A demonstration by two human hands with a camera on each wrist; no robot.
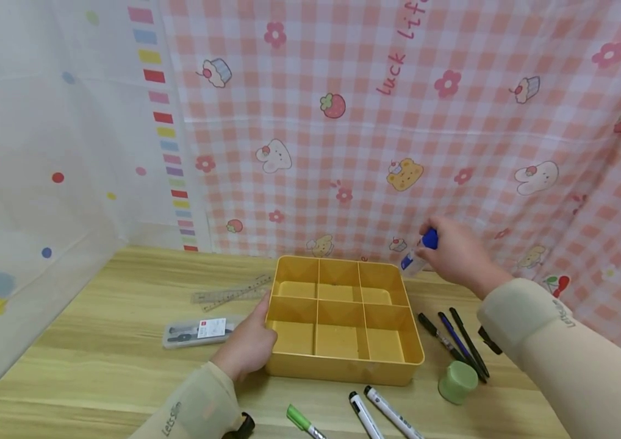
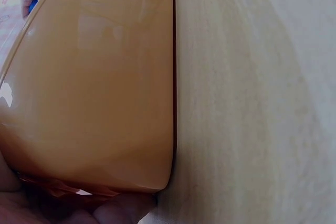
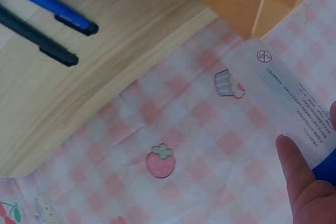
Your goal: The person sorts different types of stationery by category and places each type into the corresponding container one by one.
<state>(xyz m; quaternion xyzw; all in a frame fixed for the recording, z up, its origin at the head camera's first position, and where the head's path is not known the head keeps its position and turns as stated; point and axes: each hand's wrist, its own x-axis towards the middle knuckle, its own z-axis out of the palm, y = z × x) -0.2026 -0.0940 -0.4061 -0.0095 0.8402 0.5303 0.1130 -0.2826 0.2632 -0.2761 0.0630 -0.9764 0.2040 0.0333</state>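
Note:
A yellow six-compartment organizer box (image 1: 343,369) stands on the wooden table, its compartments bare. At its left wall, my left hand (image 1: 249,342) grips the side; in the left wrist view the fingers (image 2: 118,211) curl against the box's corner. My right hand (image 1: 459,250) is raised beyond the box's far right corner. It holds a clear, flat bottle (image 3: 283,98) by its blue-cap end, tilted with the clear end pointing down toward the box. Printed small text shows on the bottle in the right wrist view.
Left of the box lie clear rulers (image 1: 228,296) and a compass set in a clear case (image 1: 197,332). Several dark and blue pens (image 1: 455,341) and a green round container (image 1: 457,383) are on the right. A green marker (image 1: 302,419) and two white markers (image 1: 390,411) lie in front.

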